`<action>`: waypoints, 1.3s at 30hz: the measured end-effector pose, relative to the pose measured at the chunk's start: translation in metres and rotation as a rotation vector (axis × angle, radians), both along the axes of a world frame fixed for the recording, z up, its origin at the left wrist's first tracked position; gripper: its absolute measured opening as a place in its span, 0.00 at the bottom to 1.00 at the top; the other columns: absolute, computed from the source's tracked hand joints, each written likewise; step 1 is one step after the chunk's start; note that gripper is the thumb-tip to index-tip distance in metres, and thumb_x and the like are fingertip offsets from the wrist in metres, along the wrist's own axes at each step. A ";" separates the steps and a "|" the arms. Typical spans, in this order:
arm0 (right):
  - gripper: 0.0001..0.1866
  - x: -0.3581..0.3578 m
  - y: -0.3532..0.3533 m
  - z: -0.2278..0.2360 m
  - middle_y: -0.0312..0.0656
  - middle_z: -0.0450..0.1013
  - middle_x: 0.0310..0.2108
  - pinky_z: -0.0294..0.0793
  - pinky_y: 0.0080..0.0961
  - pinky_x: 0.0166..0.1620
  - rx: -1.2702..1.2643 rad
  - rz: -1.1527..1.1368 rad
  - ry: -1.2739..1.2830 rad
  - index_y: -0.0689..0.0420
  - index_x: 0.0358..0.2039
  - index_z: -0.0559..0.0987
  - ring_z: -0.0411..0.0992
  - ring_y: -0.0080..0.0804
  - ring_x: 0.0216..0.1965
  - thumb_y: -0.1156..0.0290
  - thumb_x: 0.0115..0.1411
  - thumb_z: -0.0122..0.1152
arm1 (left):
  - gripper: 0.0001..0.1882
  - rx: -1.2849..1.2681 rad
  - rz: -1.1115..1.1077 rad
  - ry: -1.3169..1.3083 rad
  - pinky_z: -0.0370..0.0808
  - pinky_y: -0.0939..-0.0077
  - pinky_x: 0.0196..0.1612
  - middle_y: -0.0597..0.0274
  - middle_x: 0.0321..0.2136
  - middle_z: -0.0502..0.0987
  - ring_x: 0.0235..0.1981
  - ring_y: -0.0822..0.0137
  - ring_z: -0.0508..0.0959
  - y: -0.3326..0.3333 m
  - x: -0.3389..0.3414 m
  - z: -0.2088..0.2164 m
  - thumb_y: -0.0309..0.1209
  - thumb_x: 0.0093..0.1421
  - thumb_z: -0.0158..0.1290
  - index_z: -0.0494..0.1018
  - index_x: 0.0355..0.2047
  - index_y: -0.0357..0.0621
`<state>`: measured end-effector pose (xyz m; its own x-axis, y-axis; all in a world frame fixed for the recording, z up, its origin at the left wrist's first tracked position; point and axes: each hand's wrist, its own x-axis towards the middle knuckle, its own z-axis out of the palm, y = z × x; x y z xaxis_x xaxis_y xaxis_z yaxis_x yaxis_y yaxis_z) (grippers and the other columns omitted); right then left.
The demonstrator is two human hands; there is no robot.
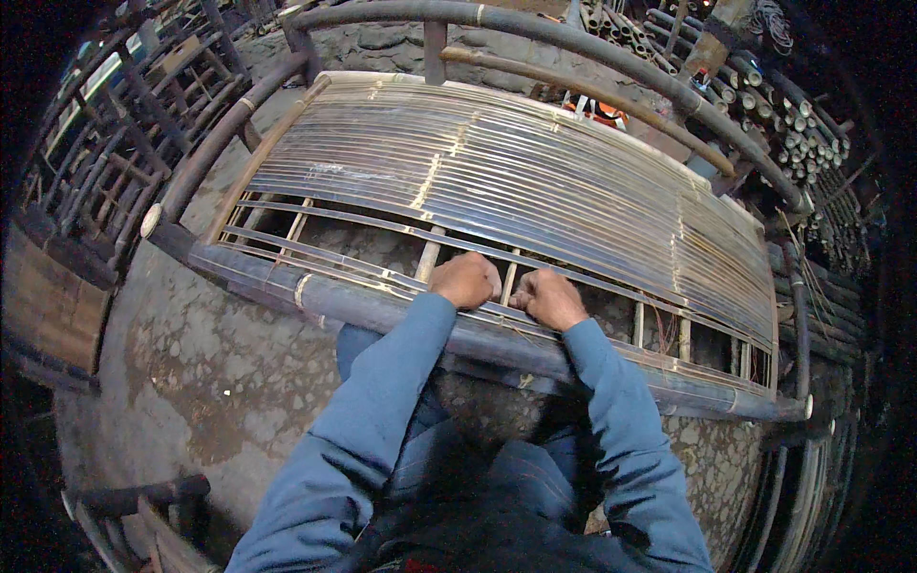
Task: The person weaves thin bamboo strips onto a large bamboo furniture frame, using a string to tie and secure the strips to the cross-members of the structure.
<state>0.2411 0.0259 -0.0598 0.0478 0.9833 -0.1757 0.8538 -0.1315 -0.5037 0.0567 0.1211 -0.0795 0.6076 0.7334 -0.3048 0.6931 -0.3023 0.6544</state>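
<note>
Both of my hands are at the front part of a bamboo bench, above its dark front pole (382,312). My left hand (465,281) is closed in a fist over the narrow front slats (355,270). Just to its right, my right hand (551,298) is also closed, its fingers curled toward the left. Whatever either hand grips, perhaps thin binding, is hidden by the fingers. Beyond them lies the seat of split bamboo slats (535,177), tied in rows with pale binding. Through the gap between seat and front slats, pale cross supports (430,254) show.
A curved bamboo back rail (535,27) runs along the bench's far side. Bundled bamboo poles (802,124) are stacked at the far right. More bamboo frames (105,172) stand at the left. Grey, patchy floor (191,382) surrounds the bench, and another piece of furniture (143,501) is at the lower left.
</note>
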 end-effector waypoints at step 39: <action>0.13 0.053 -0.514 0.031 0.48 0.82 0.36 0.79 0.36 0.41 -0.865 -1.228 0.153 0.59 0.46 0.83 0.81 0.42 0.38 0.71 0.60 0.64 | 0.08 -0.182 0.072 -0.712 0.61 0.81 0.29 0.77 0.20 0.71 0.24 0.82 0.65 0.001 -0.038 0.013 0.29 0.58 0.66 0.80 0.26 0.41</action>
<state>0.2943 -0.4886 -0.0288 0.6678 -0.0586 -0.7420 -0.0557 -0.9980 0.0286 0.0183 0.1223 -0.0668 0.6559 0.7544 0.0252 0.0956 -0.1161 0.9886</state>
